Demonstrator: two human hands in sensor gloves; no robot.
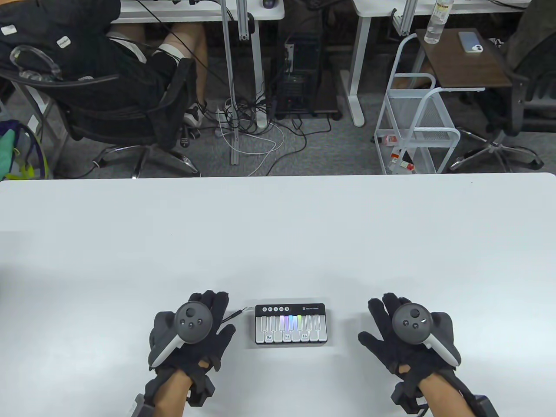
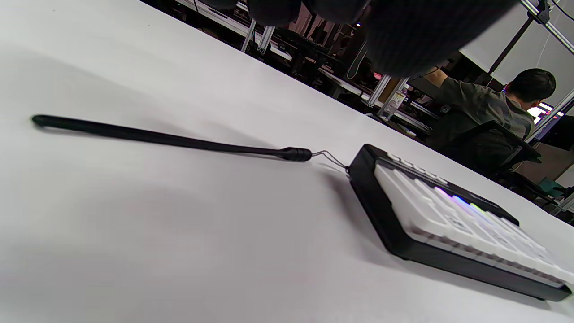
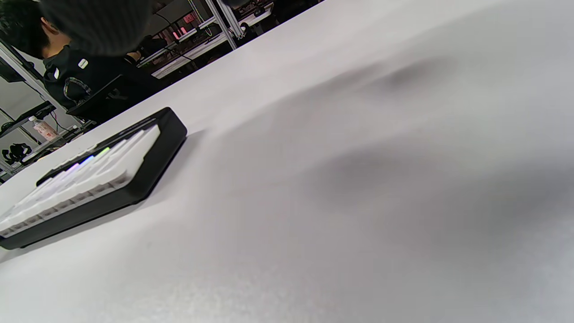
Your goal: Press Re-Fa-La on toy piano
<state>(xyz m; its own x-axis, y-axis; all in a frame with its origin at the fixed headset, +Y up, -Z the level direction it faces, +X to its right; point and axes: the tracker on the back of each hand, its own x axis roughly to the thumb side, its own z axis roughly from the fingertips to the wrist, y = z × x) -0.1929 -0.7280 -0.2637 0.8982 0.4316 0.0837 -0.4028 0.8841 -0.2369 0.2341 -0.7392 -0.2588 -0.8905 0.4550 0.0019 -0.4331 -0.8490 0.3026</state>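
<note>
A small black toy piano with white keys lies near the table's front edge. Its middle keys glow in colours, and three keys carry labels Re, Fa and La. It also shows in the left wrist view and the right wrist view. A thin black cord runs from its left side. My left hand rests flat on the table left of the piano, fingers spread. My right hand rests flat on the table right of it, fingers spread. Neither hand touches the piano.
The white table stretches far beyond the piano. Beyond its far edge stand an office chair, a white wire cart and floor cables.
</note>
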